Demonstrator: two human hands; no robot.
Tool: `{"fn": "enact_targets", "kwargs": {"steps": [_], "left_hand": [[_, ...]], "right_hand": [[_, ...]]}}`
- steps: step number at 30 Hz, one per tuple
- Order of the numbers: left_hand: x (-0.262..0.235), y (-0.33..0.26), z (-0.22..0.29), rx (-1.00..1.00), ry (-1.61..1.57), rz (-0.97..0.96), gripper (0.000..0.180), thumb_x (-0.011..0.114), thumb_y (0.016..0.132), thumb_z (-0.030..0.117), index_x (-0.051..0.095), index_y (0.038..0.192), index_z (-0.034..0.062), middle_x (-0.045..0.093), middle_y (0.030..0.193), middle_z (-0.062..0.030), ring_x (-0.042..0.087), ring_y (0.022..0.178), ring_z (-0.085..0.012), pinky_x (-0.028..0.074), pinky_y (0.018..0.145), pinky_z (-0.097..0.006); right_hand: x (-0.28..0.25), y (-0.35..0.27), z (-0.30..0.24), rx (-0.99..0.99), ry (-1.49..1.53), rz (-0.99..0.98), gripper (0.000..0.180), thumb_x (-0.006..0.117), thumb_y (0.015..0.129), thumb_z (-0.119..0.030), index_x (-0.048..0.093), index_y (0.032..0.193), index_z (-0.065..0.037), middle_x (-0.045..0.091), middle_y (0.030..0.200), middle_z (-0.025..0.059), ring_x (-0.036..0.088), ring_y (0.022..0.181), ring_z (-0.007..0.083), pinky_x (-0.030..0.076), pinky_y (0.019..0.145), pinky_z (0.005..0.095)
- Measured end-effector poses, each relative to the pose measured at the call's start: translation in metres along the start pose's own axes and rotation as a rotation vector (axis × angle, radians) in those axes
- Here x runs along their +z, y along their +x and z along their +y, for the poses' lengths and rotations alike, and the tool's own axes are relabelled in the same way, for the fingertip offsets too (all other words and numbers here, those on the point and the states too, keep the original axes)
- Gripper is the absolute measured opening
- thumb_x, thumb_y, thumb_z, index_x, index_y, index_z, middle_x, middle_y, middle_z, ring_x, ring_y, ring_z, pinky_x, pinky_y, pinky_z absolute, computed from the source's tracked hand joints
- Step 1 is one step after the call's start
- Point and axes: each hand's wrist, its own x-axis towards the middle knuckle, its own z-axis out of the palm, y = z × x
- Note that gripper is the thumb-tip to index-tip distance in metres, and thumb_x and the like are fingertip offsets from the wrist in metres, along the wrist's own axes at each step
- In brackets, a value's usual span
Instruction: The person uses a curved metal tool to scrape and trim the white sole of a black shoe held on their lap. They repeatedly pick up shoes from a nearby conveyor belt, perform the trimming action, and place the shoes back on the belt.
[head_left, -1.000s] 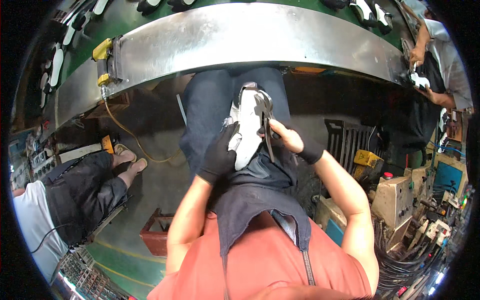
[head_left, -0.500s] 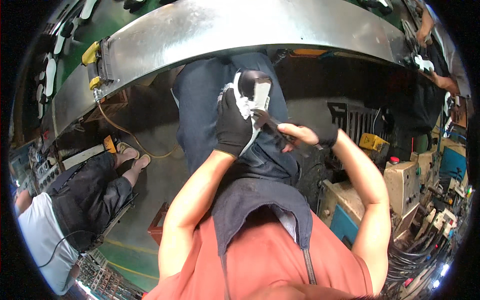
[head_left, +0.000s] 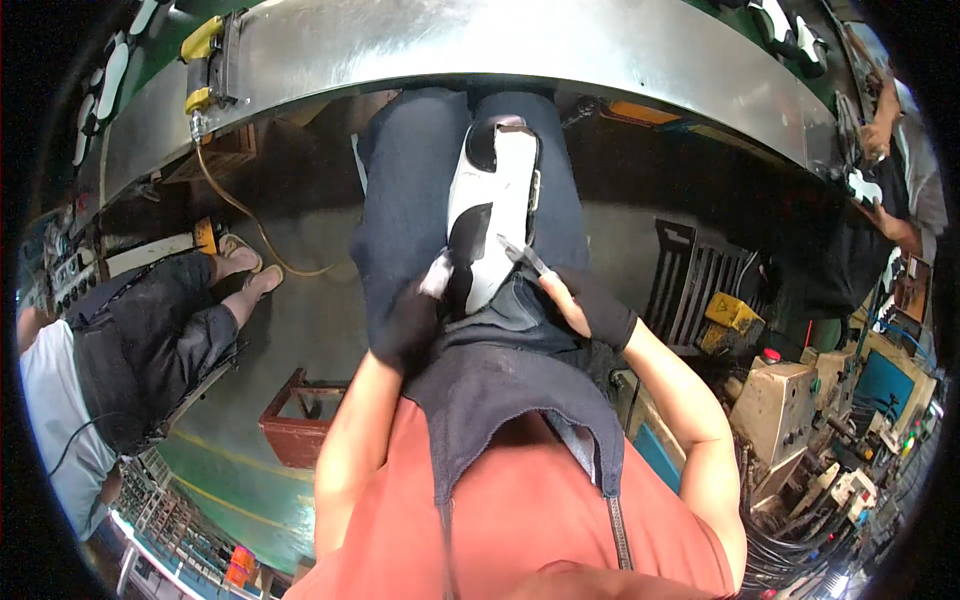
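Observation:
A white and black shoe [head_left: 515, 190] lies on my lap with its underside up, toe end away from me. Black patches show at its toe and along its left side. At its near left edge is my left hand [head_left: 412, 315], in a black glove with something white at the fingertips. Its fingers are closed on the shoe's edge, partly blurred. My right hand [head_left: 590, 305], in a black glove with bare thumb and finger showing, is closed round a metal hand tool like pincers [head_left: 527, 257]. The tool's tip lies over the shoe's underside near the heel.
A shiny metal bench [head_left: 500, 45] curves across ahead, with a yellow tool [head_left: 202, 65] hung on it by a hose. A person [head_left: 130, 370] sits at left; another person's hand [head_left: 882, 222] holds a shoe at right. Beige machine boxes [head_left: 775, 405] and a red stool [head_left: 300, 425] stand nearby.
The shoe has come to lie flatter on my lap, its white underside more exposed. My left hand has moved down and left toward the heel; my right hand has come lower.

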Motion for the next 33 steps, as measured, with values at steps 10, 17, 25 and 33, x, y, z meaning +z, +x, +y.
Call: {"fn": "enact_targets", "kwargs": {"steps": [10, 17, 25, 33], "left_hand": [[0.058, 0.033, 0.019, 0.507, 0.852, 0.173, 0.069, 0.068, 0.081, 0.04, 0.037, 0.118, -0.0086, 0.054, 0.113, -0.032, 0.057, 0.106, -0.0371, 0.045, 0.087, -0.04], [0.026, 0.041, -0.001, 0.578, 0.913, -0.025, 0.077, 0.075, 0.076, 0.035, 0.032, 0.124, -0.0068, 0.053, 0.115, -0.0265, 0.057, 0.106, -0.0344, 0.045, 0.088, -0.038], [0.031, 0.018, 0.011, 0.56, 0.954, -0.003, 0.088, 0.075, 0.075, 0.038, 0.025, 0.13, -0.0089, 0.05, 0.121, -0.0299, 0.053, 0.113, -0.0357, 0.044, 0.092, -0.038], [0.026, -0.016, 0.044, 0.639, 1.155, 0.107, 0.087, 0.077, 0.072, 0.034, 0.03, 0.136, -0.0047, 0.049, 0.126, -0.0265, 0.052, 0.116, -0.0317, 0.042, 0.094, -0.036]], "right_hand": [[-0.067, -0.011, -0.055, 0.202, -0.208, -0.124, 0.042, 0.042, 0.096, -0.038, 0.06, 0.09, 0.0, 0.06, 0.07, 0.0166, 0.058, 0.062, 0.0256, 0.045, 0.061, 0.0365], [-0.03, 0.008, -0.068, -0.016, -0.107, -0.027, 0.034, 0.05, 0.093, -0.031, 0.061, 0.085, 0.0, 0.06, 0.074, 0.0237, 0.059, 0.068, 0.0403, 0.046, 0.063, 0.0421], [-0.004, 0.006, -0.046, 0.012, -0.276, 0.051, 0.034, 0.047, 0.092, -0.032, 0.06, 0.1, -0.002, 0.059, 0.074, 0.0217, 0.06, 0.069, 0.0364, 0.046, 0.062, 0.0414], [0.007, -0.011, -0.016, 0.408, 0.083, 0.094, 0.044, 0.041, 0.097, -0.04, 0.059, 0.094, 0.0, 0.055, 0.069, 0.0049, 0.056, 0.063, 0.0127, 0.046, 0.057, 0.029]]}}
